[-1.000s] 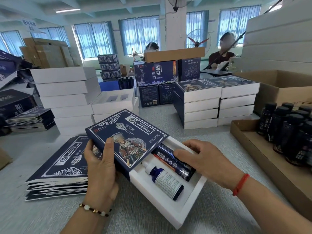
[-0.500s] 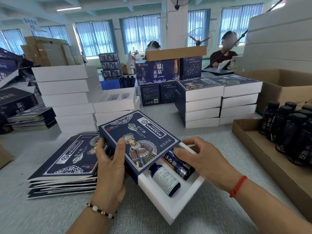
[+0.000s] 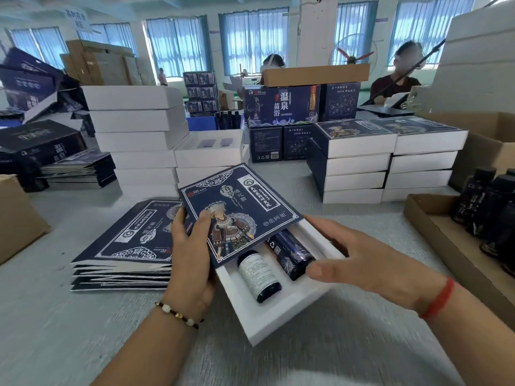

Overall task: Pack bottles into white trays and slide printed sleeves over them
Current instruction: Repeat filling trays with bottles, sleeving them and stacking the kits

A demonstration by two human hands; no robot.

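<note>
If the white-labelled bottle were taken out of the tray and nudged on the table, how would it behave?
The white-labelled bottle looks round-bodied and lies on its side, so it would probably roll. In the white tray its recess likely keeps it still. It looks small, so probably light.

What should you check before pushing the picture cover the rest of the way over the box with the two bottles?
1. Both bottles lie flat in their slots: white-label bottle and dark bottle: ok.
2. Printed sleeve sits over the white tray, lined up: ok, about half on.
3. Left hand grips the sleeve: ok.
4. Right hand steadies the tray's side: ok.
5. Right thumb clear of the sleeve's path: not ok, it lies by the dark bottle's end.
6. Sleeve's far end open: cannot tell.
</note>
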